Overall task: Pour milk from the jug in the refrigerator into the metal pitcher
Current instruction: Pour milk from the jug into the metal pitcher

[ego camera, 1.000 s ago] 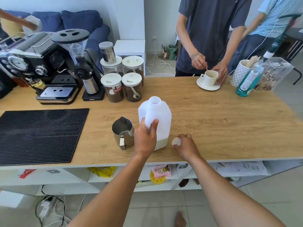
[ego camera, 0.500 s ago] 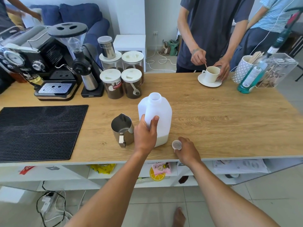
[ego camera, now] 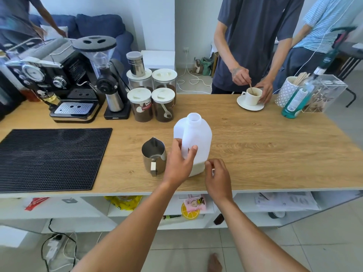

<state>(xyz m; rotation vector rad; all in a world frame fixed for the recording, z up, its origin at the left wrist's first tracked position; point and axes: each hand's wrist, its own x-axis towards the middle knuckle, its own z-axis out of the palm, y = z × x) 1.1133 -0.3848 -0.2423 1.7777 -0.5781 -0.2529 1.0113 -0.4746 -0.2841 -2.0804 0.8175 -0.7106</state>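
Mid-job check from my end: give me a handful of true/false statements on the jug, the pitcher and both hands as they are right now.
1. The milk jug has its cap on. False: the neck is open.
2. The left hand is on the jug's handle. True.
3. The metal pitcher stands on the black mat. False: it stands on the bare wooden counter, right of the mat and left of the jug.
4. The jug is nearly full. False: milk shows only at the very bottom.
5. The right hand is close to the jug's base, with something small and white between its fingers. True.
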